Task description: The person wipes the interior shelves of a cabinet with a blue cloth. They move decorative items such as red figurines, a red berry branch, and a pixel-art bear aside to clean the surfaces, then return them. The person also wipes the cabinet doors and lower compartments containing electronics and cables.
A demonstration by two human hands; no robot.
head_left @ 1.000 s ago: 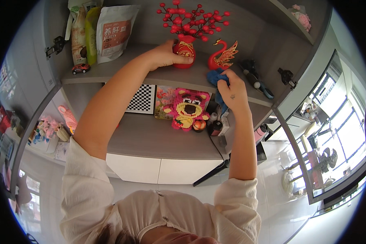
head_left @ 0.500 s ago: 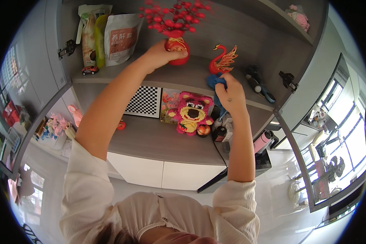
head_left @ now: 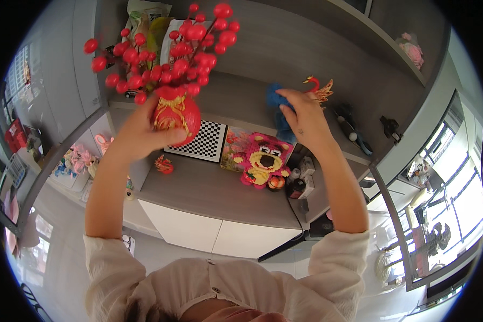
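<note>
My left hand (head_left: 139,131) is wrapped round a red vase (head_left: 178,115) with gold decoration. Sprays of red berries (head_left: 169,61) rise from the vase, which is held up in front of the upper shelf. In my right hand (head_left: 304,117) is a blue cloth (head_left: 282,121), bunched between thumb and fingers at that shelf (head_left: 236,96). Just behind the right hand stands a red swan figurine (head_left: 321,90) with gold wings, its lower body hidden by the hand.
Behind the berries are several food bags (head_left: 145,19). A dark brush-like object (head_left: 350,129) lies at the shelf's right. Below stand a checkered board (head_left: 201,142), a pink block-built bear (head_left: 263,158), a small red ornament (head_left: 165,165) and bottles (head_left: 296,187). Glass doors (head_left: 400,231) hang open at both sides.
My left hand has lifted the vase off the shelf and drawn it left and nearer to me. My right hand with the cloth has shifted slightly up, now partly covering the swan.
</note>
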